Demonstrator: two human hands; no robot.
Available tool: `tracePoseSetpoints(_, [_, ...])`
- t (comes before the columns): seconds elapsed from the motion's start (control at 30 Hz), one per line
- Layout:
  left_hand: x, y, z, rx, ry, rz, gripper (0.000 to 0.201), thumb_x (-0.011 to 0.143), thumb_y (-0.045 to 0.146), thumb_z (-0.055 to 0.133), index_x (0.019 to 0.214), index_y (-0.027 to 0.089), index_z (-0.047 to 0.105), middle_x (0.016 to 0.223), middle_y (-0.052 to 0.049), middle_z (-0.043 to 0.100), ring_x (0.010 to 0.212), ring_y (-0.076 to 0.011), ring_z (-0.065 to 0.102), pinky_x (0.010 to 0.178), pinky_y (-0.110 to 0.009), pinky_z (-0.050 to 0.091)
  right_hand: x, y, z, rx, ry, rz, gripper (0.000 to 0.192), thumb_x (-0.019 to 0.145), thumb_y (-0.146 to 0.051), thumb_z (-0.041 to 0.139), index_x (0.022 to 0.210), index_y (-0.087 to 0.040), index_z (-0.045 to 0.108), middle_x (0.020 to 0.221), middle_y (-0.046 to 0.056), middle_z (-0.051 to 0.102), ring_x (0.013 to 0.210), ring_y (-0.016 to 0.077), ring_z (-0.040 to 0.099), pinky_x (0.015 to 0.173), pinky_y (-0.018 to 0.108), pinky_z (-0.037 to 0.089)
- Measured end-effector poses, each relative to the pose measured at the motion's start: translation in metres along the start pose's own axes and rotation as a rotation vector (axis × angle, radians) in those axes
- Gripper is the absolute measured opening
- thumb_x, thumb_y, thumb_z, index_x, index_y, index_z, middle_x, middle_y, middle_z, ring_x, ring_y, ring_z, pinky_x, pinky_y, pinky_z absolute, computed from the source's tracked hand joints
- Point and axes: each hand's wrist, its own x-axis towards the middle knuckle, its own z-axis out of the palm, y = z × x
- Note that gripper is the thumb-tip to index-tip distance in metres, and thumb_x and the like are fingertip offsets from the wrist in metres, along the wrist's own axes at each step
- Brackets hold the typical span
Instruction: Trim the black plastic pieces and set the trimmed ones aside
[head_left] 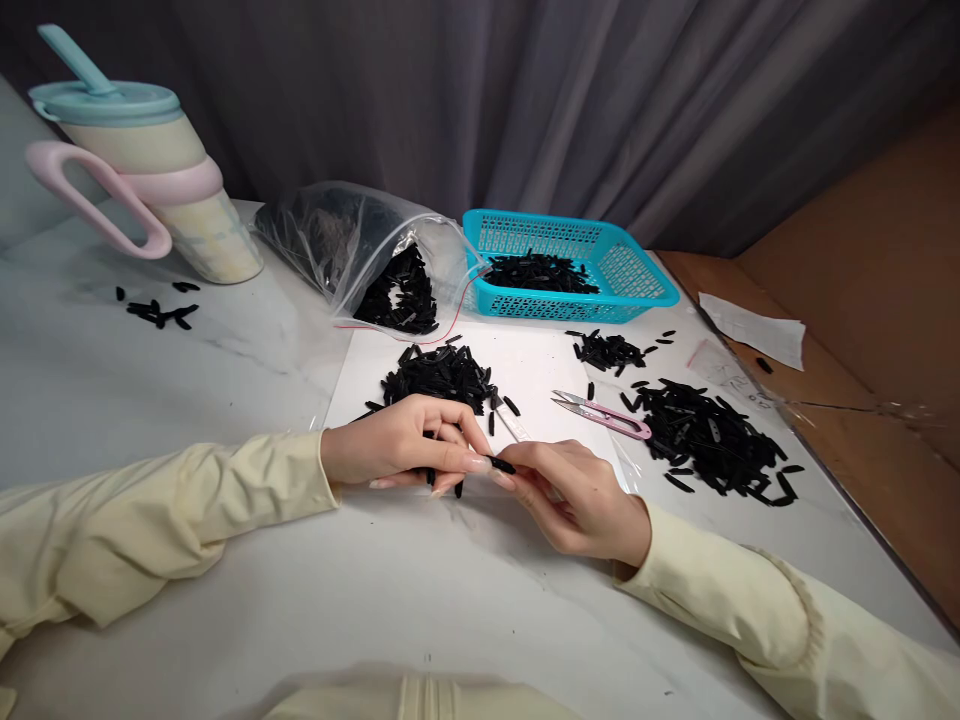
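Between the fingertips of both hands is a small, narrow black piece [502,464]. My left hand [409,445] pinches its left end with thumb and forefinger, and more black pieces show under its curled fingers. On the other side, my right hand [574,495] has its fingertips closed at the piece's right end. A slim, pale metallic tool [512,420] sticks out behind the right fingers; whether that hand grips it is hidden. Just beyond the hands, a heap of black pieces [442,375] lies on a white sheet [525,350]. Pink-handled thread snips [604,413] rest right of it.
A clear zip bag [322,240] spills black pieces at the back, beside a blue basket [577,305] holding more. Another large heap [709,440] lies at right, a smaller one [611,350] behind it. A tumbler [202,225] with straw stands back left near scattered pieces [159,314].
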Motion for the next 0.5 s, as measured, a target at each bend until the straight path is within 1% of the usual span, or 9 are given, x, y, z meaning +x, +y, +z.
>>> tracePoseSetpoints(0.17, [0.0004,-0.0019,-0.0017,-0.011,0.005,0.006,0.013,0.079,0.024,0.060,0.082,0.013,0.055,0.049,0.007,0.054,0.027,0.0011,0.026,0.024,-0.009,0.017,0.0001,-0.0014,-0.0007,0.010,-0.009,0.026,0.003,0.087,-0.015,0.046,0.089,-0.015,0.048,0.056,-0.003,0.045,0.045,0.0092,0.036,0.045,0.021,0.030])
tracePoseSetpoints(0.3, [0.0006,-0.0014,-0.0021,-0.013,0.014,0.008,0.013,0.079,0.023,0.060,0.083,0.013,0.054,0.049,0.007,0.054,0.027,0.0011,0.026,0.024,-0.009,0.017,0.0003,-0.0015,-0.0007,0.020,-0.006,0.026,0.005,0.086,-0.013,0.046,0.089,-0.015,0.049,0.057,-0.003,0.044,0.044,0.0090,0.034,0.045,0.021,0.030])
tracePoseSetpoints(0.5, [0.0003,-0.0021,-0.0008,0.003,0.040,0.009,0.013,0.078,0.023,0.061,0.082,0.014,0.053,0.048,0.007,0.054,0.027,0.0010,0.026,0.023,-0.009,0.017,0.0006,-0.0005,-0.0004,-0.009,-0.003,0.024,0.006,0.086,-0.012,0.045,0.089,-0.016,0.049,0.058,-0.003,0.047,0.044,0.0090,0.035,0.044,0.021,0.030])
